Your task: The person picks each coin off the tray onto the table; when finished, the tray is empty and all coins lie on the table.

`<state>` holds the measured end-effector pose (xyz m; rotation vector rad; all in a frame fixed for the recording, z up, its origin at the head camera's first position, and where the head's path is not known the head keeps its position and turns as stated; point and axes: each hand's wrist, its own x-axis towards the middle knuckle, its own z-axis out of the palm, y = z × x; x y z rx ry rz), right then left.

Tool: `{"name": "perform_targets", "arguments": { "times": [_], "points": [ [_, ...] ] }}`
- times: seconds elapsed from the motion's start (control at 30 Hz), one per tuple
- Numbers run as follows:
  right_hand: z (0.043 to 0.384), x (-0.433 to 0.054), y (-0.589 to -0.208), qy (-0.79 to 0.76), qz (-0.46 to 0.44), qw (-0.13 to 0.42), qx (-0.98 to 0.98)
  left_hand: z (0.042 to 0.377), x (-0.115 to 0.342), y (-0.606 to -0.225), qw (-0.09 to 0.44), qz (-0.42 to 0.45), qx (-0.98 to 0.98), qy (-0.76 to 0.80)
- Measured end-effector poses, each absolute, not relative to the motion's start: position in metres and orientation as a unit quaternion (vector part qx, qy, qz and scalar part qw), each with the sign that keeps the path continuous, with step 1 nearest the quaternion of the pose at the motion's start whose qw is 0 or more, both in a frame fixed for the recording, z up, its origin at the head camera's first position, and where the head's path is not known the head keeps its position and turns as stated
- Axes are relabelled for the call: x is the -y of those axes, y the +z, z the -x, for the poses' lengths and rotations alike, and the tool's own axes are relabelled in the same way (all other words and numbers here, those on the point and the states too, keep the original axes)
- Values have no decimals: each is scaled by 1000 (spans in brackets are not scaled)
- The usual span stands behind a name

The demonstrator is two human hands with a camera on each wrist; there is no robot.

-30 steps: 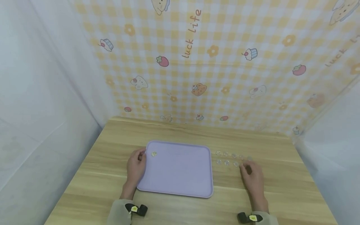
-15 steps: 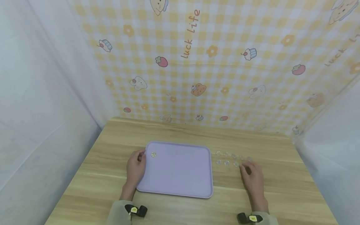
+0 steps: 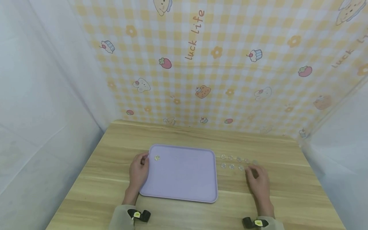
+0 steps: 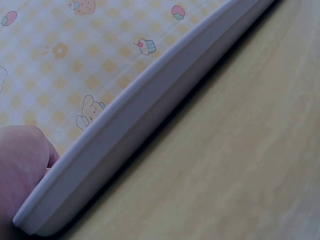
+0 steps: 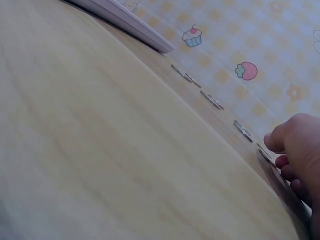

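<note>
A lilac tray (image 3: pixel 181 172) lies on the wooden table. My left hand (image 3: pixel 139 172) grips its left rim; in the left wrist view, part of that hand (image 4: pixel 22 162) is at the near end of the tray's side wall (image 4: pixel 135 112). One coin (image 3: pixel 157 158) lies on the tray, close to its upper left corner. My right hand (image 3: pixel 259 180) rests low over the table, thumb and fingers curled. Its fingertips are right at the end of the nearer coin row, beside a coin (image 3: pixel 241 168); I cannot tell whether they pinch another. Thin coins (image 5: pixel 243 131) also show edge-on in the right wrist view.
Right of the tray, several coins lie in two rows, the farther one including a coin (image 3: pixel 223 157) near the tray's edge. The wooden table (image 3: pixel 184 215) ends at a yellow checked cloth (image 3: pixel 215 73) behind. White sheets (image 3: pixel 40 105) hang at both sides.
The fingertips of my right hand have shifted very slightly. My left hand, the tray and the coins in view keep their places.
</note>
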<state>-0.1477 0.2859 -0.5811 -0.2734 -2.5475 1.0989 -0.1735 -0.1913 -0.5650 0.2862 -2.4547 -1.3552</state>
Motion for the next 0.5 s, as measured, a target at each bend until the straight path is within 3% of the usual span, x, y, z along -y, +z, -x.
{"name": "perform_targets", "arguments": {
  "times": [0.5],
  "points": [
    [144, -283, -573, 435, 150, 164, 872, 174, 192, -566, 156, -102, 863, -470]
  ]
}}
